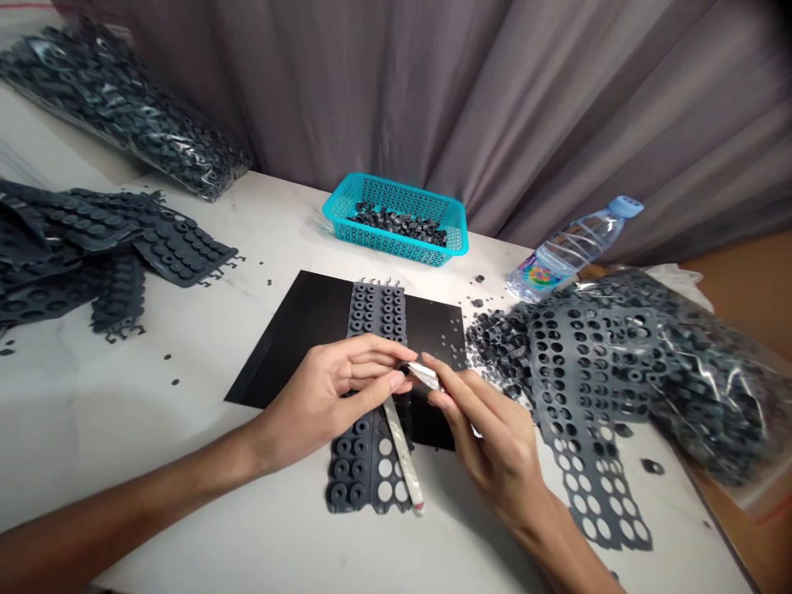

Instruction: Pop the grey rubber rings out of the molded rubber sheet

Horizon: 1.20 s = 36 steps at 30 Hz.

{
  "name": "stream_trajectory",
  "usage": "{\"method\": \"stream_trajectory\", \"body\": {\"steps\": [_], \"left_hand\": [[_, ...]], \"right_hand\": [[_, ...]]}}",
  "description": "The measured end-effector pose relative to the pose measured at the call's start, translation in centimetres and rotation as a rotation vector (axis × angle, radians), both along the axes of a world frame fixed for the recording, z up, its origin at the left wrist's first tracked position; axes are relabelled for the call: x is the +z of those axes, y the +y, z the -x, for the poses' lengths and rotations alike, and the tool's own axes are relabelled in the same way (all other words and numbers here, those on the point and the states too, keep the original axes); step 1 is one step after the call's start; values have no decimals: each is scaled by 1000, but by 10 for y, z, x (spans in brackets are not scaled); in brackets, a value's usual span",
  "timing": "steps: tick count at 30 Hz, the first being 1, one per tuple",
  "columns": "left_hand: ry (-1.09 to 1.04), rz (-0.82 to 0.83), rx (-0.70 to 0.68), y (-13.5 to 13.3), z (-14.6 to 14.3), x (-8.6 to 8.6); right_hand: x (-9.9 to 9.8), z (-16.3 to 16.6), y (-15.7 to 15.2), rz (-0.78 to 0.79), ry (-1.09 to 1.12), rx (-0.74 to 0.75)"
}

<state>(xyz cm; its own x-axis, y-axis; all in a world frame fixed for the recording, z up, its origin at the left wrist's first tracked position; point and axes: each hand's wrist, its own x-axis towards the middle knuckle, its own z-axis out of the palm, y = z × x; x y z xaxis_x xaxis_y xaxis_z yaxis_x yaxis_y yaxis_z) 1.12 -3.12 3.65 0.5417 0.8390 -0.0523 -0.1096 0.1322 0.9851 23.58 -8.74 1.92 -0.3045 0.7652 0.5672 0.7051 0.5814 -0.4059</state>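
Observation:
My left hand [346, 381] pinches a small black rubber piece [404, 370] between thumb and fingertips. In my right hand [488, 421] is a small silver tool [424, 376], its tip against or very near that piece; its exact kind is unclear. Beneath both hands runs a black rubber sheet [350, 470] of moulded ring-shaped parts, with a section of round holes at its near right. A long whitish stick [403, 458] with a reddish end lies across the sheet. Under the sheet's far part is a flat black mat [285, 338].
A turquoise basket [396, 247] holds loose black parts. To the right are a punched-out sheet [572, 388], a heap of parts [504, 342], a water bottle [569, 247] and a filled bag [730, 388]. At left are stacked sheets [179, 247] and another full bag [124, 107].

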Motion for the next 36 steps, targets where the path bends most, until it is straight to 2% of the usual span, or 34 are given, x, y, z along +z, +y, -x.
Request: {"method": "stream_trajectory", "body": {"steps": [36], "left_hand": [[11, -2, -7, -1, -2, 2]], "right_hand": [[4, 1, -1, 33, -4, 11]]}}
